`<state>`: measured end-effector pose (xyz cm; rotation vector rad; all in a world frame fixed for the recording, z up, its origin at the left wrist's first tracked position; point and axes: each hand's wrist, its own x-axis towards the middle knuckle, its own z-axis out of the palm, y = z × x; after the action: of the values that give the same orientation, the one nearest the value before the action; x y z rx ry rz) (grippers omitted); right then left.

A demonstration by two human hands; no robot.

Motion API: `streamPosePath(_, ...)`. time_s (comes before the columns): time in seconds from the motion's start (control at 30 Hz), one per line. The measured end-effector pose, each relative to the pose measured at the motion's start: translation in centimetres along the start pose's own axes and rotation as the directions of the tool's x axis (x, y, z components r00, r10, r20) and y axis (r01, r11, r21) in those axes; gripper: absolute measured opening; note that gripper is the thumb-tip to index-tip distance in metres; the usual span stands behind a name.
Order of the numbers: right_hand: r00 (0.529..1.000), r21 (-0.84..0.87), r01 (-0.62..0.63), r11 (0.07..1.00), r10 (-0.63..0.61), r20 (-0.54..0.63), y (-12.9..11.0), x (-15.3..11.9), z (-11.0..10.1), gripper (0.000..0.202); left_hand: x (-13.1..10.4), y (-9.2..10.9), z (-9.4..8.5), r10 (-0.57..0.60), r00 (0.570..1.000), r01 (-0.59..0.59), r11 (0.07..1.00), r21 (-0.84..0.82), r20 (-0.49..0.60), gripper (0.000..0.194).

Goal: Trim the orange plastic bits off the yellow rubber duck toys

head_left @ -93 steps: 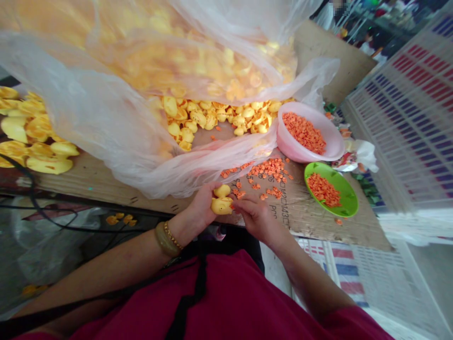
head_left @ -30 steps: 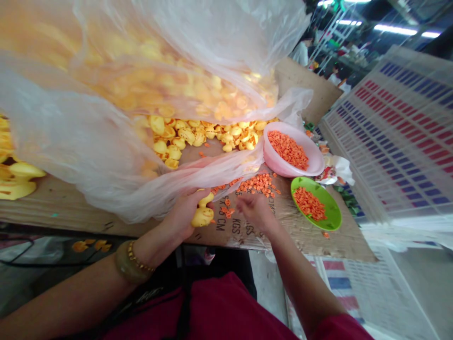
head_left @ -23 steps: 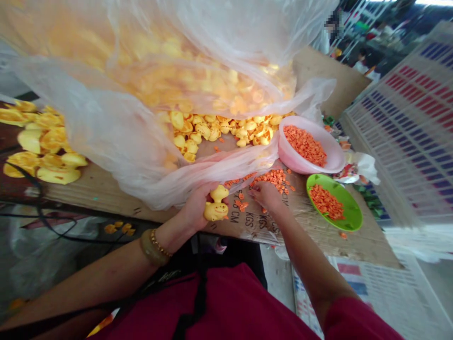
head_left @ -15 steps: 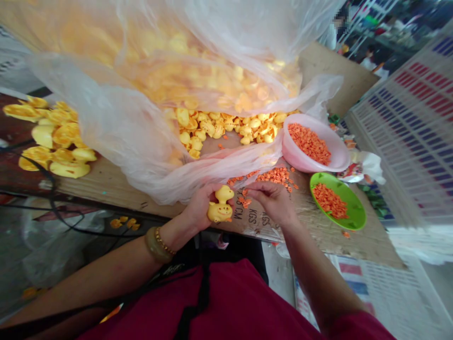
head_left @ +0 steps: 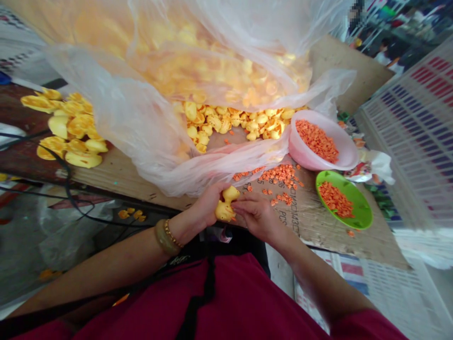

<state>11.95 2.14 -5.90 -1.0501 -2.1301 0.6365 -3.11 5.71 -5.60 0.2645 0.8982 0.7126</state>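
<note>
My left hand is closed round a yellow toy duck, held above the front edge of the cardboard. A small orange tip shows at the duck's lower right. My right hand has its thumb and fingers pinched together against the duck's right side; whatever lies between the fingertips is hidden. Just beyond the hands, small orange pieces are scattered over the cardboard. To the right, more of them fill a pink bowl and a green dish.
A large clear plastic bag of yellow duck parts covers the back. Several yellow half shells lie at left, near black cables. Stacked white plastic crates stand at right. People are in the far background.
My right hand has moved left, from beside the loose orange pieces to the duck, its fingers still pinched. My left hand keeps hold of the duck. The view has shifted slightly.
</note>
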Motion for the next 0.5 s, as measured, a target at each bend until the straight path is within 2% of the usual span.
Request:
streamPosePath(0.1, 0.99, -0.19, 0.076, 0.979, -0.052, 0.13, -1.1, 0.2, -0.7, 0.021, -0.1, -0.1, 0.0, 0.001, 1.0, -0.001, 0.999, 0.036, -0.014, 0.016)
streamPosePath(0.2, 0.959, -0.439, 0.079, 0.895, 0.052, 0.279, -2.3, 0.6, -1.3, 0.02, -0.1, -0.2, -0.1, 0.044, 0.998, -0.04, 0.995, 0.091, -0.045, 0.014)
streamPosePath(0.27, 0.933, -0.556, 0.079, 0.828, 0.136, 0.334, -2.9, 1.0, -1.4, 0.023, -0.1, -0.3, -0.1, 0.077, 0.994, -0.067, 0.99, 0.123, -0.077, 0.013)
streamPosePath(0.37, 0.912, -0.611, 0.068, 0.789, 0.199, 0.358, -3.3, 1.1, -0.5, 0.027, 0.2, -0.2, 0.1, 0.102, 0.985, -0.078, 0.982, 0.171, -0.139, 0.012)
streamPosePath(0.5, 0.933, -0.627, 0.022, 0.779, 0.208, 0.292, -3.4, 0.6, 1.8, 0.034, 0.8, -0.1, 0.0, 0.159, 0.972, -0.109, 0.957, 0.267, -0.172, 0.013)
